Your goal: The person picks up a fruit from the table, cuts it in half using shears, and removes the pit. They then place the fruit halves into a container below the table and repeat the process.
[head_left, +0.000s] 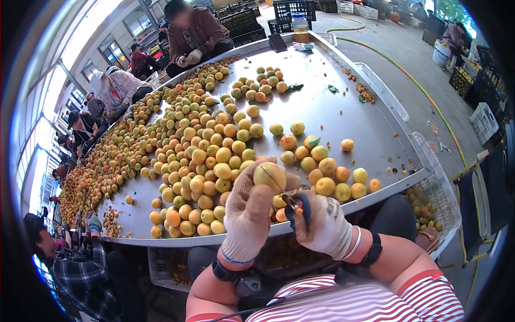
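Observation:
My left hand, in a whitish knit glove, is closed around a pale yellow apricot above the table's near edge. A thin dark line runs across that fruit. My right hand, also gloved, grips a small hand tool with dark blue handles and a metal head. The head is close to the apricot's lower right side; whether it touches cannot be made out. A big pile of apricots spreads to the left of my hands, and a smaller group lies just beyond the right one.
The metal table has a raised rim and carries a jar, a phone, leaves and scraps. Crates with fruit stand beneath it, including a clear crate at right. Several people sit along the left side. A yellow-green hose crosses the floor.

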Demonstrator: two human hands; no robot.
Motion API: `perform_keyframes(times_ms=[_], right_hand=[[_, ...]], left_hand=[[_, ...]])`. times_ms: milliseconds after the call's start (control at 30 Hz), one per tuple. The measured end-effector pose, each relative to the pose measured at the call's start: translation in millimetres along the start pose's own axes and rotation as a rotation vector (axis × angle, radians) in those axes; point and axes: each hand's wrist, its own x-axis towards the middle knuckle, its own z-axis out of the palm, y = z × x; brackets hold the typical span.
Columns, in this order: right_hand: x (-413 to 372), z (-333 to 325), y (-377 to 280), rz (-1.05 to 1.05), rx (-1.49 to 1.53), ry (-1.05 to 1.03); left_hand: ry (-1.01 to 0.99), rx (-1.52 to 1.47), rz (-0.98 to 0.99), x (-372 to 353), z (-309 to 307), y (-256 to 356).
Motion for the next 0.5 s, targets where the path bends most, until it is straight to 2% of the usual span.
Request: perform_keyframes(times_ms=[67, 133, 300, 400, 433, 500], right_hand=[[1, 1, -2, 0.01, 0.01, -0.034], [5, 0, -5, 0.047, 0.071, -0.018], [0, -2, -1, 0.01, 0.001, -0.003], [3, -4, -2, -0.004, -0.003, -0.008], [4, -4, -2, -0.017, 0.022, -0.021], [1, 0, 0, -0.007, 0.006, -0.048]], left_hand=[[0.097, -0.054, -0.037, 0, 14, 0], [0.08, -0.011, -0.036, 3, 13, 4], [0.014, 0.162, -0.028, 4, 11, 13], [0.023, 0.301, 0.141, -2, 22, 11], [0.026, 0.301, 0.141, 0, 20, 12], [0.101, 0.137, 0.009, 4, 14, 14]])
